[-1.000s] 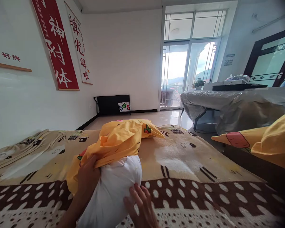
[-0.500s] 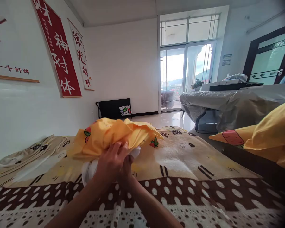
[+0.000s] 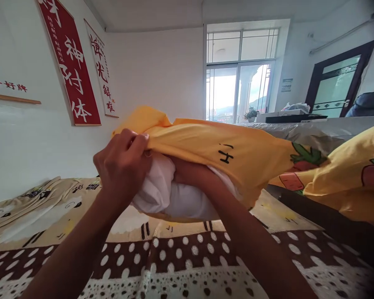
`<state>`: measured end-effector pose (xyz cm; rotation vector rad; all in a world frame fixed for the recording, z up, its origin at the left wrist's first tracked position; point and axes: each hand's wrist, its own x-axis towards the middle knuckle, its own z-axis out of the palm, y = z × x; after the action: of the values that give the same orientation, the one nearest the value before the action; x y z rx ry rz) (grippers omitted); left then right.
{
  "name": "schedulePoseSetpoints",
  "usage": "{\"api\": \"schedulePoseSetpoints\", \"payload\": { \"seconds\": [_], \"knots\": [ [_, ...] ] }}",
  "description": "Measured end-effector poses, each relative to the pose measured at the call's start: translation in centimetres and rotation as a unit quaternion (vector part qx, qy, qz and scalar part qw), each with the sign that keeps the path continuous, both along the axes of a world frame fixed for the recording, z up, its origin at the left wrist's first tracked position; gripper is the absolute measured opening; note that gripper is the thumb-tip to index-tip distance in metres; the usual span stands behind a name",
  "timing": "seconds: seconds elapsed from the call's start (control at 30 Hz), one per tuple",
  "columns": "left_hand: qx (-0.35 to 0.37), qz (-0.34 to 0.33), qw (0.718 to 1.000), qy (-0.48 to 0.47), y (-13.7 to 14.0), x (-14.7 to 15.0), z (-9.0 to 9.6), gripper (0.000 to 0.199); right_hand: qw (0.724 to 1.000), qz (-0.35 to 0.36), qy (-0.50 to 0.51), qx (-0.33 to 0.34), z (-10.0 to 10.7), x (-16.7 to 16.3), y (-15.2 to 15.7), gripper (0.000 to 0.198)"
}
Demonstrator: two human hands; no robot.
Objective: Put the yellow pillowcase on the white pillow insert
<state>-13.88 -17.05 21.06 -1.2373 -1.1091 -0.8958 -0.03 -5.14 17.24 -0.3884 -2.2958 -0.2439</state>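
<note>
Two hands at work on one white pillow (image 3: 162, 195) and one yellow pillowcase (image 3: 237, 155), both held up above a patterned blanket (image 3: 205, 257) with brown dotted border and cream animal print. Left hand (image 3: 123, 166): closed, fingers pinching the upper hem of the pillowcase at its open end, knuckles toward the camera. Right hand (image 3: 187, 174): pushed into the pillowcase mouth against the pillow, wrist and forearm visible, fingers hidden by fabric, so its grip cannot be told. Pillow: partly inside the case, bunched white end bulging out below the left hand. Pillowcase: printed with carrots and small black marks, stretching off to the right. Also present: a second yellow cushion (image 3: 358, 174) with the same print at right; a red banner (image 3: 70, 62) and a white banner (image 3: 102, 74) with characters on the left wall; a covered table (image 3: 314, 128) beyond; a glass balcony door (image 3: 237, 91) at the back; a dark-framed door (image 3: 336, 89) at right
</note>
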Motion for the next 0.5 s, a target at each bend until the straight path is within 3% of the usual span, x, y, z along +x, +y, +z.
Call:
{"api": "schedulePoseSetpoints", "payload": {
  "seconds": [0.1, 0.2, 0.3, 0.4, 0.5],
  "knots": [
    [-0.101, 0.092, 0.99, -0.034, 2.0, -0.6, -1.1, 0.018, 0.996, -0.065, 0.0, 0.054, -1.1, 0.7, -1.0, 0.068],
    [-0.292, 0.135, 0.942, -0.101, 4.4, -1.9, -4.2, 0.023, 0.989, -0.138, -0.015, 0.046, -4.7, 0.7, -0.6, 0.051],
    [-0.425, 0.107, 0.876, -0.199, 6.4, -4.4, -8.5, 0.022, 0.986, -0.161, -0.038, 0.015, -8.0, 0.5, 1.3, 0.038],
    [-0.497, 0.06, 0.809, -0.309, 7.6, -7.5, -12.5, 0.022, 0.987, -0.151, -0.043, -0.034, -9.4, -0.1, 3.0, 0.038],
    [-0.516, 0.007, 0.787, -0.338, 8.0, -9.6, -15.0, 0.025, 0.995, -0.062, -0.07, -0.03, -9.9, -1.5, 3.2, 0.049]
  ]
}}
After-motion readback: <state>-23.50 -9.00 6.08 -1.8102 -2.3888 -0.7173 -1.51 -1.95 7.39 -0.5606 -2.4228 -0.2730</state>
